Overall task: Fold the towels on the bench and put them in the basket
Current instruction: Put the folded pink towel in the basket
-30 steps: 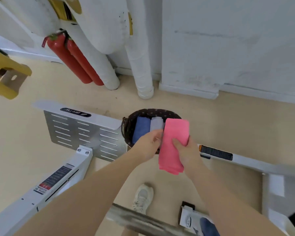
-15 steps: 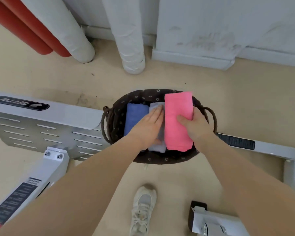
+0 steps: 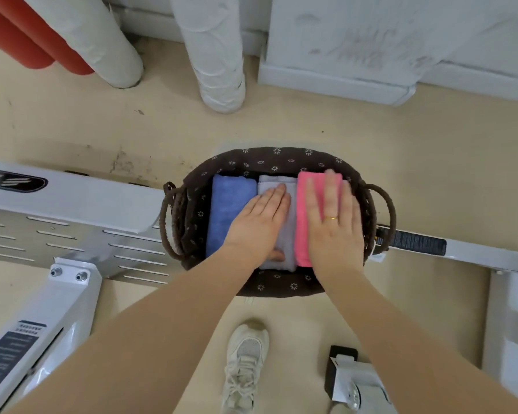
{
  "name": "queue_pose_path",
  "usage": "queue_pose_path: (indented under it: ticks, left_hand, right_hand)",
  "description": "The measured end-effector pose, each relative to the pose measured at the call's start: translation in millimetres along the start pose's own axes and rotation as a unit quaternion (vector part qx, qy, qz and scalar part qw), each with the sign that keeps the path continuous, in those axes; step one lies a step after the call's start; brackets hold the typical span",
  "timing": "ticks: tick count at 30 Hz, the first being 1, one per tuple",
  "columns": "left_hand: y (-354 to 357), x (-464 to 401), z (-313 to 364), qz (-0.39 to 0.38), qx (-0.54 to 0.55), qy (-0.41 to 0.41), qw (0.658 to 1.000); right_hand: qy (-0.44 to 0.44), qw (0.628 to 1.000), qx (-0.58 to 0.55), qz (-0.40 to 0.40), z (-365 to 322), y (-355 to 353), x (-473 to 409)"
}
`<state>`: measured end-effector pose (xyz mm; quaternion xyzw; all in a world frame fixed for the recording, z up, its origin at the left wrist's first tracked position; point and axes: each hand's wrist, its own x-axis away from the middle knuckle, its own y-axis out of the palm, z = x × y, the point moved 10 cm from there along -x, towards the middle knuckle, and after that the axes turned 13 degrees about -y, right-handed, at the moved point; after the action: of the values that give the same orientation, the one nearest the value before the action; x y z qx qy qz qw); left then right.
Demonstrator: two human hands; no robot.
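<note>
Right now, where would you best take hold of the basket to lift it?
By the two rope handles, left and right, coming in from either side of the basket: the loops stand clear of its ends, while both hands cover the towels inside.

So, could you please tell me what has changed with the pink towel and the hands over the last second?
The pink towel went from being held above the basket down into it, beside the grey towel. The right hand let go its grip and now presses flat on it; the left hand lies flat across the grey and blue towel. The blue and grey towels stayed in place.
</note>
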<state>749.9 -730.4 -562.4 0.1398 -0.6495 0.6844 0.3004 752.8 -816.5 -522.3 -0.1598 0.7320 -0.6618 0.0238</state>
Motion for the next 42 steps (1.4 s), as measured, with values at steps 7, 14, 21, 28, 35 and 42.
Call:
queue_pose_path:
  ticks: [7,14,21,28,35,42]
  left_hand:
    - [5,-5,0,0.013,-0.007,-0.009,1.000]
    - [4,-2,2,-0.013,-0.047,-0.026,0.999]
    - [-59,70,31,0.009,-0.074,0.040,0.996]
    - [-140,195,9,0.010,-0.048,-0.054,0.997]
    - [-193,371,-14,0.055,0.150,-0.191,0.969]
    - [-177,591,-53,0.114,0.246,-0.303,0.914]
  right_hand:
    - [-0.045,0.966,-0.075,-0.242,8,51,6]
    - [-0.039,0.968,-0.052,-0.241,-1,52,2]
    - [-0.076,0.972,-0.104,-0.198,-23,-49,45]
    - [-0.023,0.967,-0.186,-0.174,-27,-186,98]
    - [-0.153,0.953,-0.185,-0.186,-111,-295,185]
    - [-0.329,0.895,-0.210,-0.217,-268,-365,298]
